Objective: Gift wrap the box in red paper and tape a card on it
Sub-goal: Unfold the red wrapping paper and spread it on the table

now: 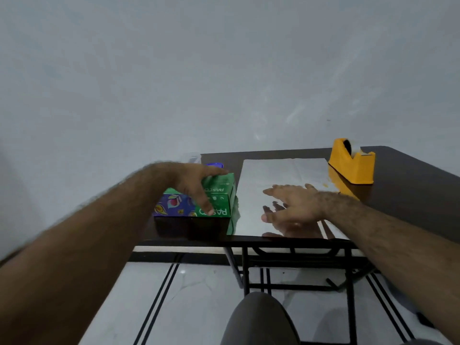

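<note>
Left hand [196, 188] grips the green and purple printed cardboard box [199, 202] from above, thumb on its near face; box sits at the left near part of the dark table [410, 195]. Right hand [293, 207] hovers, fingers spread, over the shiny silver-faced sheet of paper [273, 175] just right of the box. Yellow plastic tape dispenser [352, 161] stands far right.

We read "PASEO" in white on the green end of the box [216, 195], inverted, twice, partly covered.

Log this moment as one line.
left hand grips tissue box | right hand open over silver sheet | tape dispenser idle
</note>
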`<state>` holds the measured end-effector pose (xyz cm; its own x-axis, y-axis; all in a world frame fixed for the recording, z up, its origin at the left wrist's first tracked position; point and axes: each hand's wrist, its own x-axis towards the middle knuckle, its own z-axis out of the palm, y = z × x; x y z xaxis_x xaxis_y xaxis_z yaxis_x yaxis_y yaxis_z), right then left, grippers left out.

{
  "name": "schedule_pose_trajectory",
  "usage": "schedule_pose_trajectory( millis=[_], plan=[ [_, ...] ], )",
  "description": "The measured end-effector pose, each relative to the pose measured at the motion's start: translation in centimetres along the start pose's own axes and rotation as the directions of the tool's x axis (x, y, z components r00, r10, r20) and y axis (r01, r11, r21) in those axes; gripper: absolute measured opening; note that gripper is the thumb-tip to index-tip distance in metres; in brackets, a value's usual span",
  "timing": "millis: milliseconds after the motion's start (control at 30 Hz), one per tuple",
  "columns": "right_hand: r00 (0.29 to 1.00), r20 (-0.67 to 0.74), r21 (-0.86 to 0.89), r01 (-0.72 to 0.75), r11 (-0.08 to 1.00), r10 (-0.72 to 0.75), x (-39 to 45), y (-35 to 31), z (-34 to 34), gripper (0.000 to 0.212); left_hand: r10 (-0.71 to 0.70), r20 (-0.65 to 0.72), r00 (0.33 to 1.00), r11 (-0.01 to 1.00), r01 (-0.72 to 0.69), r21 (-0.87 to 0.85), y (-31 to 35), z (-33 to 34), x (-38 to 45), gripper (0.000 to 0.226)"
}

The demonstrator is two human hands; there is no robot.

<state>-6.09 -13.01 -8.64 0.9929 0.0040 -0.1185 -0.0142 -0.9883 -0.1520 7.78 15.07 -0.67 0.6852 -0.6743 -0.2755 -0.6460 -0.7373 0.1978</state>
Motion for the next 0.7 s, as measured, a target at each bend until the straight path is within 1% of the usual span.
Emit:
schedule_pose_trajectory(
  millis=[67, 133, 233, 300, 400, 467, 567, 633, 700],
  plan=[
    [1.000, -0.006, 0.006, -0.003, 1.000, 0.003, 0.1, -0.8, 0.3, 0.100, -0.038, 0.010, 0.999, 0.999, 0.037, 0.033, -0.8, 0.7, -0.2, 0.140],
    [1.000, -0.008, -0.005, 0.003, 1.000, -0.003, 0.2, -1.5, 0.7, 0.096, -0.087, -0.015, 0.996, 0.993, 0.088, 0.077, -1.3, 0.8, -0.4, 0.149],
    [1.000, -0.007, -0.056, 0.012, 0.998, -0.013, 0.2, -2.0, 1.1, 0.095, -0.150, -0.030, 0.988, 0.975, 0.153, 0.160, -1.6, 0.4, -0.5, 0.152],
    [1.000, 0.015, -0.064, 0.003, 0.998, -0.003, 0.0, -2.0, 1.3, 0.094, -0.113, -0.057, 0.992, 0.969, 0.123, 0.216, -1.6, 0.0, -0.1, 0.148],
    [0.998, 0.058, -0.099, 0.013, 0.995, -0.007, -0.3, -2.4, 1.6, 0.091, -0.051, -0.091, 0.995, 0.982, 0.067, 0.177, -1.8, -1.3, 0.3, 0.132],
    [0.997, 0.082, -0.097, 0.024, 0.995, -0.016, -0.3, -2.8, 1.8, 0.092, -0.031, -0.159, 0.987, 0.981, 0.061, 0.185, -1.3, -2.8, 0.4, 0.126],
    [0.996, 0.085, -0.084, 0.039, 0.996, -0.032, 0.0, -3.4, 1.9, 0.093, 0.033, -0.323, 0.946, 0.973, 0.044, 0.227, 0.8, -4.9, 1.9, 0.128],
    [0.997, 0.061, -0.080, 0.055, 0.995, -0.050, -0.2, -3.7, 1.6, 0.095, 0.094, -0.386, 0.918, 0.975, -0.007, 0.222, 3.0, -5.3, 3.7, 0.121],
    [0.998, 0.005, -0.082, 0.062, 0.995, -0.062, -0.6, -3.4, 1.3, 0.095, 0.161, -0.423, 0.892, 0.975, -0.076, 0.211, 5.6, -5.1, 6.1, 0.116]
  ],
)
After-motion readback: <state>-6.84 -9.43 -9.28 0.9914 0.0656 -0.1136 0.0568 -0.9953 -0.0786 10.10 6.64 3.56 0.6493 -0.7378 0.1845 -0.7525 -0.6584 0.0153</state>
